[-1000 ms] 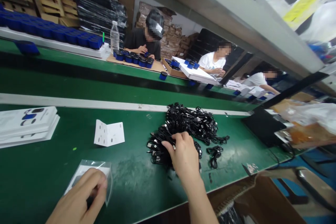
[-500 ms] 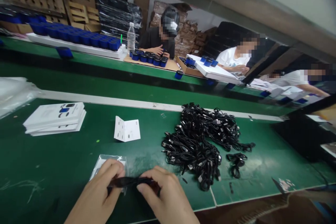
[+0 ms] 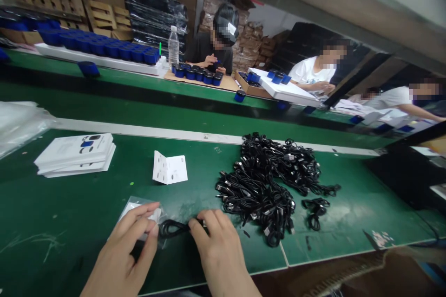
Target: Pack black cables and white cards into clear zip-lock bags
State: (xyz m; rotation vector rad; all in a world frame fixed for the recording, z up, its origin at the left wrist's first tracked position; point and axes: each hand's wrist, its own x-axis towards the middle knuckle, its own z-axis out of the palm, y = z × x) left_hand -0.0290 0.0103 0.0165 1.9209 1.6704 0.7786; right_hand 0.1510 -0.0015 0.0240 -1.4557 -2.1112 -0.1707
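Note:
My right hand (image 3: pixel 221 239) is closed on one end of a coiled black USB cable (image 3: pixel 173 227), just above the green table. The coil's loop points left, toward a clear plastic bag (image 3: pixel 134 203) with a white paper inside. My left hand (image 3: pixel 130 241) lies over that bag, its thumb and fingertips pinching the bag's right edge beside the cable loop. My left fingers partly cover the bag. Right of my hands spreads a heap of black USB cables (image 3: pixel 261 185), with a few separate cables (image 3: pixel 315 211) by it.
A folded leaflet (image 3: pixel 177 169) stands behind the bag. A stack of printed booklets (image 3: pixel 75 153) and plastic bags (image 3: pixel 21 123) are at left. Beyond a white strip, a green conveyor belt (image 3: pixel 156 106) carries blue containers (image 3: pixel 239 96). Co-workers (image 3: pixel 212 51) sit across from me.
Before, both hands held the black cable between them. Now my left hand has let go of it and pinches the bag, while my right hand keeps the cable, lowered beside the bag.

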